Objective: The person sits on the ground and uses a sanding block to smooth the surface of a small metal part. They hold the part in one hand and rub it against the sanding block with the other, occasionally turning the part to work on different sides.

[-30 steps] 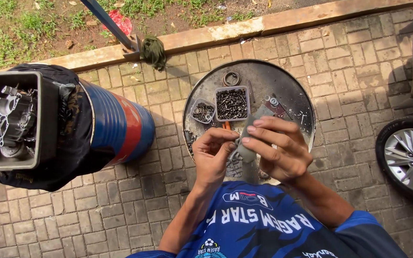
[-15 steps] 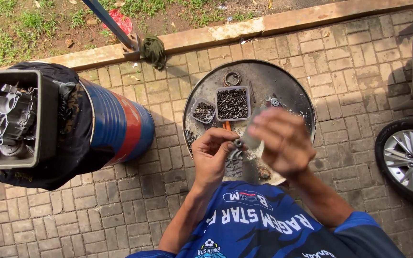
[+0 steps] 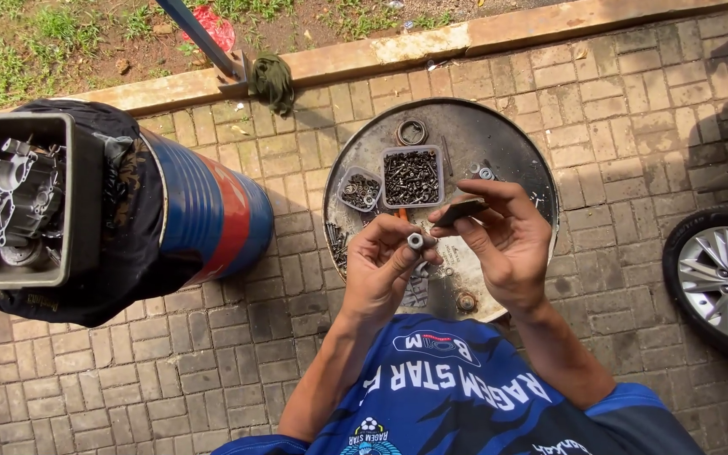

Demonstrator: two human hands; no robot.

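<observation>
The left hand [image 3: 381, 270] pinches a small metal cylinder [image 3: 415, 242] in its fingers while the right hand [image 3: 503, 244] grips a flat dark strip [image 3: 458, 211] — both above the round drum-lid bench [image 3: 499, 147], near its tub of bolts [image 3: 411, 177].

Your hands work over the round drum top [image 3: 499, 139]. At twelve o'clock, the square tub of bolts [image 3: 411, 177] and smaller tub [image 3: 359, 190] block the way. At nine the blue barrel [image 3: 204, 211] crowds you; at three, bare paving before the car wheel [image 3: 722, 278].
</observation>
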